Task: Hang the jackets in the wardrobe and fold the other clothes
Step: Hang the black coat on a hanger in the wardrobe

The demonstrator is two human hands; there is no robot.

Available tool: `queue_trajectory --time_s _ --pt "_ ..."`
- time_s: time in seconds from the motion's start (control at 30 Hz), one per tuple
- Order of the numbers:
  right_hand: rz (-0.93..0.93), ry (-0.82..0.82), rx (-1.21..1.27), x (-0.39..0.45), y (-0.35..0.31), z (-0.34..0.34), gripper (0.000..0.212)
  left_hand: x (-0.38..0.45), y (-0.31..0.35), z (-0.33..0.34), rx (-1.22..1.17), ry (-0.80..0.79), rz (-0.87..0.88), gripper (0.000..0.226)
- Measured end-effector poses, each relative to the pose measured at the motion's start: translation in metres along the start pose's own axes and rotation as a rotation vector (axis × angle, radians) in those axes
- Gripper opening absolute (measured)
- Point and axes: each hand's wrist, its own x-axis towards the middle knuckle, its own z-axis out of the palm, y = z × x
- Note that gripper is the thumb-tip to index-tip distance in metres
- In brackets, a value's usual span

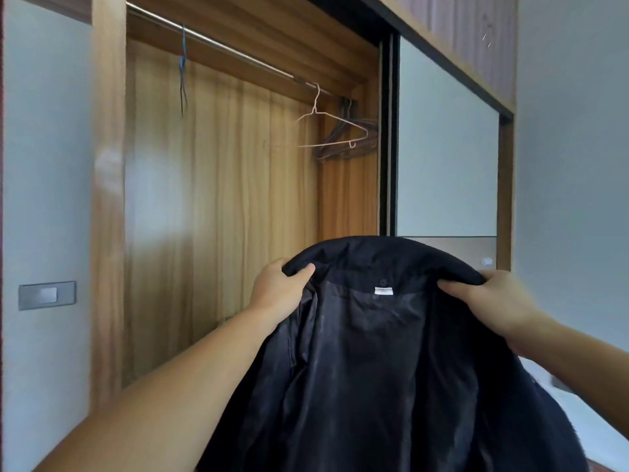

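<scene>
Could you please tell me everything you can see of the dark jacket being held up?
The jacket is black or very dark navy, held up open in front of the wardrobe with its shiny lining facing the camera. A small white label sits below the collar, with a dark button just above it. The left hand grips one shoulder and the right hand grips the other, thumbs over the fabric. The body hangs down in loose folds, out of frame. It is not on a hanger.

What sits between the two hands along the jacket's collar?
In the head view, between left hand and right hand, only the jacket itself: its collar, a button and a white label.
</scene>
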Motion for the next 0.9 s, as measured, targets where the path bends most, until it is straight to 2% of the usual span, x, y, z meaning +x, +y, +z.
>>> queue_trajectory --time_s 0.1,0.23,0.33,0.57,0.77,0.9 --pt "-0.030 0.024 0.142 0.030 -0.008 0.035 0.010 0.033 -0.005 -0.004 -0.091 0.055 -0.029 0.017" --pt "-0.056 -0.022 0.271 0.086 -0.016 0.078 0.012 0.080 -0.007 -0.014 -0.126 0.168 -0.013 0.013" --pt "-0.088 -0.072 0.349 0.134 -0.024 0.105 0.013 0.113 -0.001 -0.018 -0.093 0.258 0.014 0.017" --pt "-0.236 -0.176 0.550 0.263 -0.045 0.143 0.012 0.183 0.042 -0.004 -0.015 0.463 0.116 0.012" --pt "-0.287 -0.242 0.587 0.347 -0.065 0.198 0.019 0.243 0.062 0.005 -0.037 0.588 0.140 0.013" --pt "-0.324 -0.223 0.644 0.379 -0.063 0.237 0.024 0.281 0.066 0.005 -0.103 0.696 0.200 0.017"
